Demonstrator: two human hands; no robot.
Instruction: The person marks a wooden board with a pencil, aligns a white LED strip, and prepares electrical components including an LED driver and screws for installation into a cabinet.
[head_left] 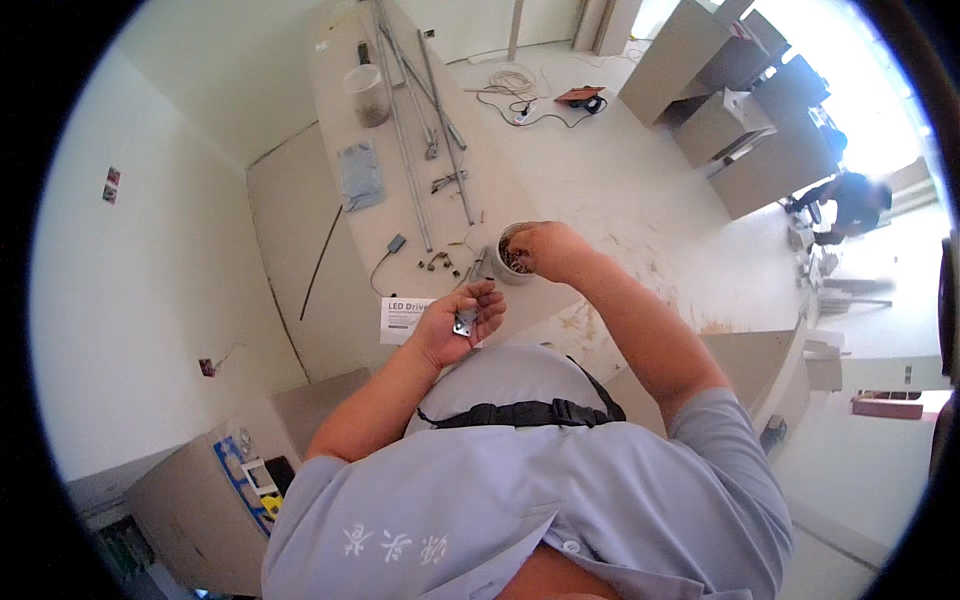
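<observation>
You stand at a long pale workbench (340, 230) with several metal rails (415, 110) lying lengthwise along it and a clear plastic tub (368, 95) at the far end. Near you a small round cup of screws (512, 254) sits on the bench edge; your right hand (548, 250) dips into it, fingers bunched inside. Your left hand (455, 322), palm up just beside the cup, curls its fingers around a small metal bracket (464, 323).
</observation>
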